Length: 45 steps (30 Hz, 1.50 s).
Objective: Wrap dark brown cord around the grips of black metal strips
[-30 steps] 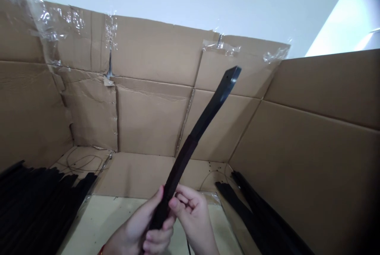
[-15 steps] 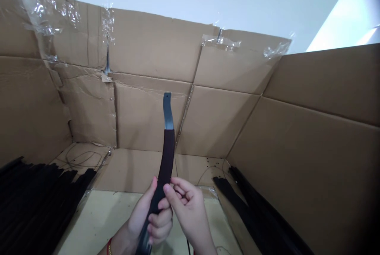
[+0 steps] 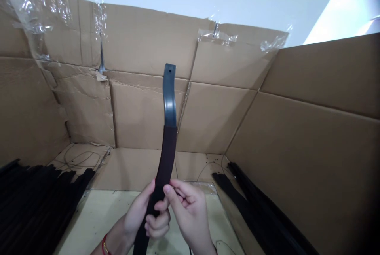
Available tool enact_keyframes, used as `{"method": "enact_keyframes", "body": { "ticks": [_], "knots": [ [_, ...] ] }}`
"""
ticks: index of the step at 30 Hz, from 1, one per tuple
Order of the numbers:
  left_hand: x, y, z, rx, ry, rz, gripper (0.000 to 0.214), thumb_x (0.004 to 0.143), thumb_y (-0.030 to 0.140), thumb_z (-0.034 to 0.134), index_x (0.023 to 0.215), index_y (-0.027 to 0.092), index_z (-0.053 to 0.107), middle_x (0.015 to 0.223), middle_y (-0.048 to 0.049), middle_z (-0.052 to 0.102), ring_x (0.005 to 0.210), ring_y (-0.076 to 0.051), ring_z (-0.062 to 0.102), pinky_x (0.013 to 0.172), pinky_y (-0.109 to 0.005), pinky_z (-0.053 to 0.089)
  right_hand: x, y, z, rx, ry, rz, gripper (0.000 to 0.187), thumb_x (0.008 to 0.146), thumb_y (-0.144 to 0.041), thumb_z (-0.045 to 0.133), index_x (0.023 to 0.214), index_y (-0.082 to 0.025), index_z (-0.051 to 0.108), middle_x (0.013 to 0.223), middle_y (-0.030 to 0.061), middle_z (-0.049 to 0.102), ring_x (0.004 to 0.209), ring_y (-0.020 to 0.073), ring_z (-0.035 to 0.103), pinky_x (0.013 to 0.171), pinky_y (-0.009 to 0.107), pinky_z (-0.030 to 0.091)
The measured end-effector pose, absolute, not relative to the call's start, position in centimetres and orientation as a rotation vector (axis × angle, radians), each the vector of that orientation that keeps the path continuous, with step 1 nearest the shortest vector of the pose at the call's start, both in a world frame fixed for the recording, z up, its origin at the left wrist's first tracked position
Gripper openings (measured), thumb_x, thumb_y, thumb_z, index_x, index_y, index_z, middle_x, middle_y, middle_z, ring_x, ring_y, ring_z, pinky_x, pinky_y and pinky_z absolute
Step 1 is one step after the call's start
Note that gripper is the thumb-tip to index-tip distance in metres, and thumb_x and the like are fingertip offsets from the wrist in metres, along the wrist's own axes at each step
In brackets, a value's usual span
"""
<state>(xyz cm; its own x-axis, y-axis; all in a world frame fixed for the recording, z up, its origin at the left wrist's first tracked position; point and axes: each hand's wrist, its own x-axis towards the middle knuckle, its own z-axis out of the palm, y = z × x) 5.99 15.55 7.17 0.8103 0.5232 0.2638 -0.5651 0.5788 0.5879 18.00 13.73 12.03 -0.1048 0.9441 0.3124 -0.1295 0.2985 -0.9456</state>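
Left hand and right hand close around a curved black strip, held upright before taped cardboard walls.

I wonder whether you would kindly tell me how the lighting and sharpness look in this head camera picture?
In the head view, glare sits on the bare blue-grey end of the curved strap, the upper right corner is overexposed, and the black strips at lower left sink into shadow, losing detail.

One head-worn camera looks forward and down at the hands.
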Motion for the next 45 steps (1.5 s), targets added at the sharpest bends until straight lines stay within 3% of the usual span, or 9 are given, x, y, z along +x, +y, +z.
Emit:
{"method": "enact_keyframes", "body": {
  "ticks": [6,12,18,28,33,37,39,42,45],
  "knots": [
    [6.4,14.3,7.8,0.679,-0.043,0.558,0.066,0.072,0.078,0.056,0.054,0.02,0.031,0.035,0.01,0.014,0.028,-0.003,0.008,0.03,-0.018,0.005,17.5,13.6,10.1,-0.786,-1.254,0.947,0.031,0.082,-0.043,0.069,0.077,-0.013,0.065,0.045,0.0005,0.057,0.032,0.0114,0.055,0.034,0.016,0.041],
    [5.2,14.8,7.5,0.738,0.224,0.669,0.061,0.078,0.073,0.053,0.07,0.013,0.054,0.048,0.0042,0.035,0.043,-0.007,0.035,0.044,-0.019,0.031,18.3,13.3,11.9,-0.892,-1.364,1.057,0.031,0.082,-0.041,0.069,0.07,-0.013,0.063,0.049,0.0018,0.059,0.039,0.0091,0.056,0.038,0.014,0.042],
    [5.1,15.6,7.4,0.64,0.189,0.656,0.061,0.074,0.073,0.059,0.061,0.017,0.04,0.044,0.0107,0.019,0.033,-0.001,0.01,0.033,-0.015,0.007,18.1,14.0,11.8,-0.883,-1.37,1.089,0.032,0.084,-0.041,0.066,0.069,-0.013,0.061,0.055,0.0062,0.066,0.048,0.014,0.065,0.045,0.017,0.047],
    [4.0,15.2,8.2,0.603,0.059,0.654,0.054,0.082,0.065,0.058,0.066,0.015,0.044,0.046,0.0102,0.025,0.032,0.0,0.012,0.031,-0.013,0.014,18.6,15.9,11.1,-0.666,-1.389,1.359,0.034,0.079,-0.046,0.073,0.091,-0.014,0.073,0.055,-0.001,0.055,0.05,0.0062,0.045,0.045,0.015,0.032],
    [4.7,15.4,7.6,0.736,0.178,0.545,0.069,0.073,0.084,0.045,0.068,0.015,0.05,0.039,0.0059,0.036,0.027,-0.007,0.032,0.029,-0.017,0.024,18.3,16.1,10.5,-0.673,-1.399,1.257,0.037,0.081,-0.046,0.071,0.067,-0.012,0.064,0.053,-0.0006,0.05,0.047,0.0062,0.039,0.043,0.017,0.027],
    [6.0,15.6,7.4,0.877,0.627,0.953,0.062,0.072,0.076,0.059,0.078,0.015,0.05,0.048,0.0029,0.051,0.039,-0.008,0.049,0.04,-0.015,0.037,17.6,16.3,10.3,-0.848,-1.31,1.021,0.045,0.084,-0.049,0.065,0.059,-0.014,0.052,0.047,-0.003,0.041,0.042,0.0058,0.034,0.04,0.018,0.024],
    [6.1,15.4,7.5,0.883,0.708,1.086,0.056,0.075,0.071,0.061,0.076,0.016,0.048,0.045,0.0063,0.046,0.036,-0.005,0.042,0.039,-0.013,0.032,17.5,16.5,10.3,-0.846,-1.292,1.066,0.045,0.08,-0.053,0.069,0.064,-0.013,0.057,0.049,-0.0033,0.041,0.043,0.0052,0.031,0.04,0.018,0.023],
    [5.5,15.1,8.0,0.845,0.578,0.887,0.062,0.077,0.079,0.047,0.069,0.018,0.045,0.037,0.0097,0.03,0.028,-0.004,0.023,0.03,-0.016,0.017,17.9,16.8,10.2,-0.768,-1.373,1.275,0.049,0.073,-0.059,0.072,0.079,-0.011,0.067,0.048,-0.0056,0.037,0.041,0.0037,0.022,0.039,0.018,0.02],
    [4.9,14.8,8.5,0.984,0.529,0.832,0.063,0.076,0.081,0.046,0.075,0.018,0.047,0.044,0.0075,0.037,0.034,-0.005,0.03,0.035,-0.017,0.026,18.4,16.8,10.3,-0.766,-1.348,1.268,0.048,0.073,-0.056,0.073,0.086,-0.01,0.072,0.049,-0.0037,0.042,0.042,0.0057,0.031,0.043,0.019,0.027]
  ]
}}
